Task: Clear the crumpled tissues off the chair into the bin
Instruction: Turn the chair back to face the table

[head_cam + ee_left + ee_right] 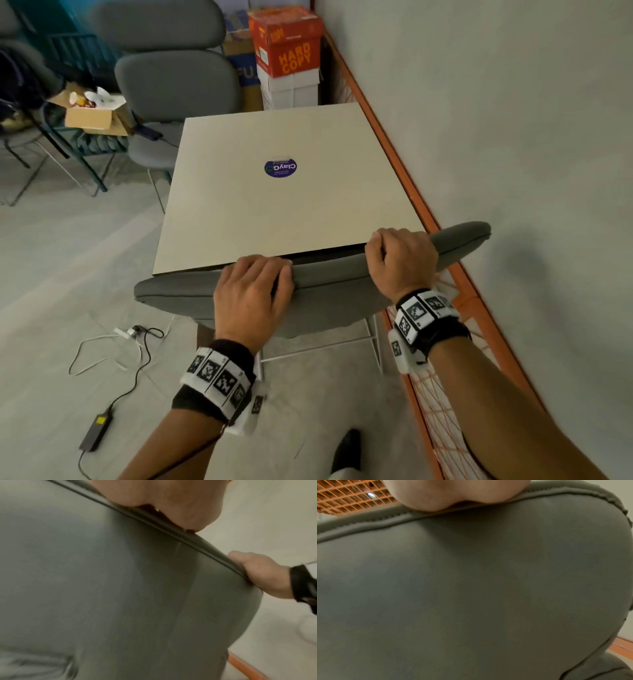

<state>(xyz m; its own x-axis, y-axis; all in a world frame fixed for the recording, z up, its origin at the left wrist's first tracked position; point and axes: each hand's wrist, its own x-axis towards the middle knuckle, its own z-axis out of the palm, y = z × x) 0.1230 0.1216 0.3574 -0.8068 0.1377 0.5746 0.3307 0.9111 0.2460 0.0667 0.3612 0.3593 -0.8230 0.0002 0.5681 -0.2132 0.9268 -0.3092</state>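
Chair (329, 291) sits right under me, its grey padded backrest top edge running across the head view, and I have both hands on it. My left hand (250, 291) curls over the top seam near the backrest's middle, fingers wrapped toward the far side. My right hand (400, 260) grips the same edge further toward the wall, fingers closed over the padding; the left wrist view shows it (262, 573) clamped on the seam, and the right wrist view shows only the heel of that hand pressed on the grey fabric (471, 588). I cannot see the seat: a large flat beige board (274, 205) with a round purple sticker (280, 168) lies just beyond the backrest and covers that area. Tissues and bin do not show from any camera.

Along the wall (513, 120) on my right runs an orange mesh rail (411, 192). Beyond the board stand stacked boxes, the top one orange and printed HARD COPY (289, 51). Two more grey chairs (178, 89) stand further back to the left, beside an open cardboard box (92, 116). On the floor (68, 274) to my left lie a white cable (102, 346) and a black power adapter (96, 431).
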